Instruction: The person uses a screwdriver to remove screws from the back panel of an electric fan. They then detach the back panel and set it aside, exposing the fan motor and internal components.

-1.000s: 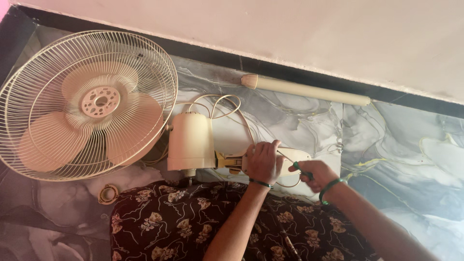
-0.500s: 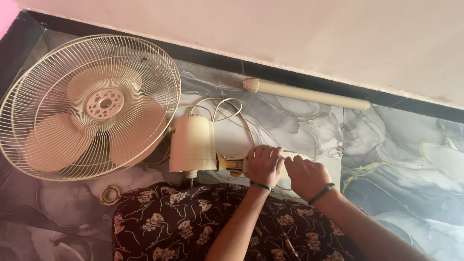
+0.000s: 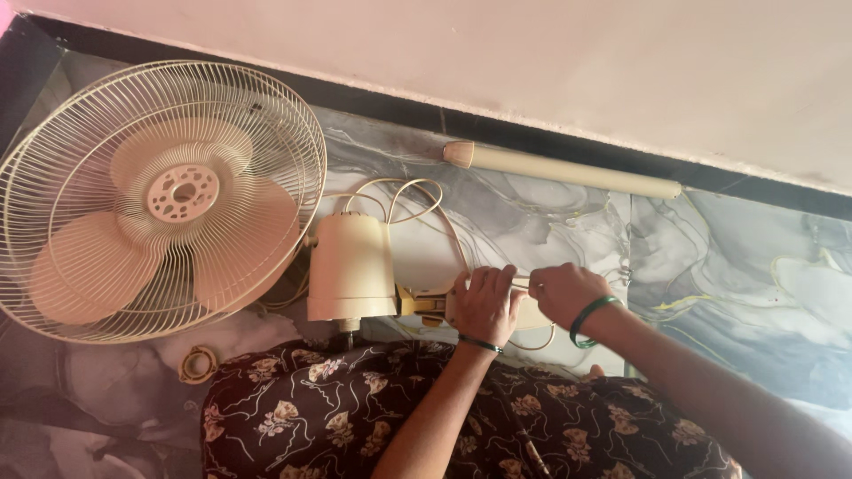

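The left hand [image 3: 484, 304] lies flat, pressing down the cream fan neck [image 3: 426, 300] just beside the motor housing [image 3: 351, 266], while the right hand [image 3: 563, 293] pinches something thin against it — probably a fastening step — needing steady, fine fingertip work.

Your right hand [image 3: 565, 293] now sits higher and closer to the wall than a second ago, when it hung back below the cream fan neck [image 3: 426, 300] gripping a green-handled tool. That tool no longer shows; your knuckles cover whatever the fingers pinch. Half a second ago this hand lay low against your left hand [image 3: 484, 304]; now it is raised beside it, fingertips meeting the left fingertips over the thin cord [image 3: 522, 282]. Your green bangle [image 3: 588, 317] has turned into fuller view. Your left fingers are spread slightly wider.
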